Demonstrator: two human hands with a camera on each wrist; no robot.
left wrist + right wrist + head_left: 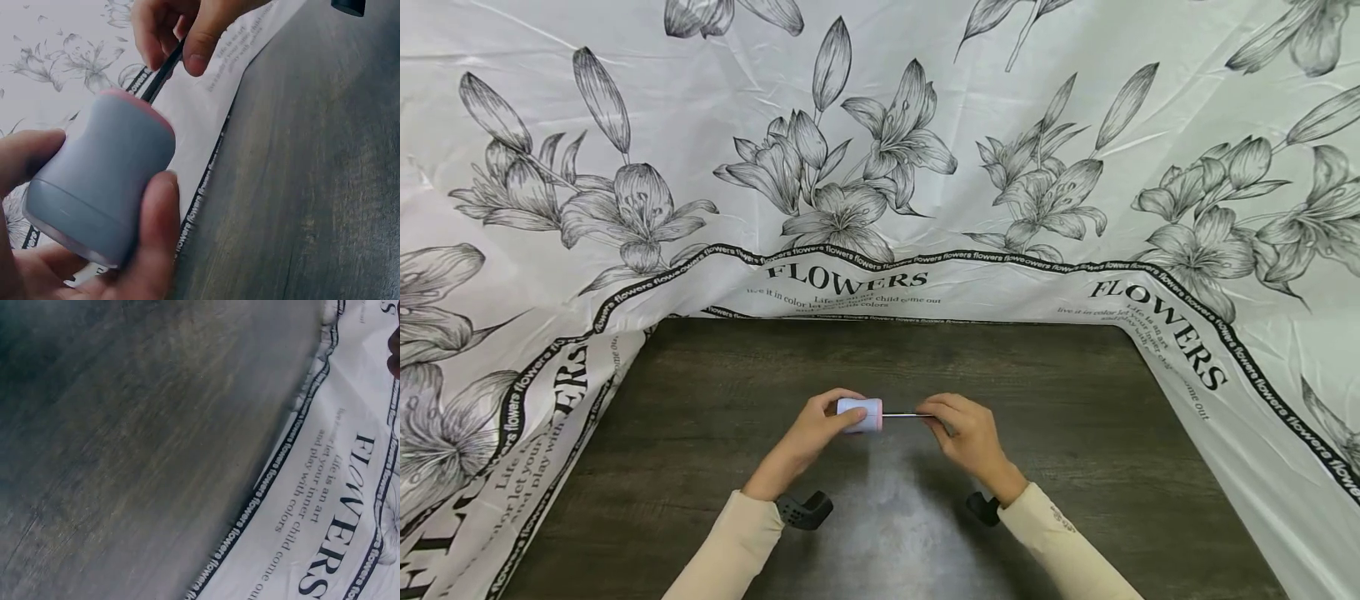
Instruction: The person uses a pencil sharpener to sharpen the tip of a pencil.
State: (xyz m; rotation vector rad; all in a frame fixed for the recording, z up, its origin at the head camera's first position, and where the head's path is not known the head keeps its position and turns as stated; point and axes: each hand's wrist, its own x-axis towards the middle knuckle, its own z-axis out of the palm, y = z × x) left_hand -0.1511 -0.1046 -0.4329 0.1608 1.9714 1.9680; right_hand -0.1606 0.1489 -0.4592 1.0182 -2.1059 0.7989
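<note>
My left hand (pixel 815 427) grips a pale blue pencil sharpener (pixel 868 406) with a pink end, thumb on its near side. In the left wrist view the sharpener (pixel 106 162) has a slightly waisted body and a seam near its lower end. A thin dark pencil (pixel 904 415) runs into the pink end, its tip hidden inside. My right hand (pixel 967 429) pinches the pencil's other end between thumb and fingers, to the right of the sharpener. Both are held in line, roughly level, over the table. The right wrist view catches only a bit of a fingertip (pixel 394 356).
A dark wood-grain table (pixel 737 367) lies under the hands. White cloth (pixel 925 225) printed with flowers and lettering hangs along its back and sides. Each wrist wears a black strap, such as the left strap (pixel 805 510).
</note>
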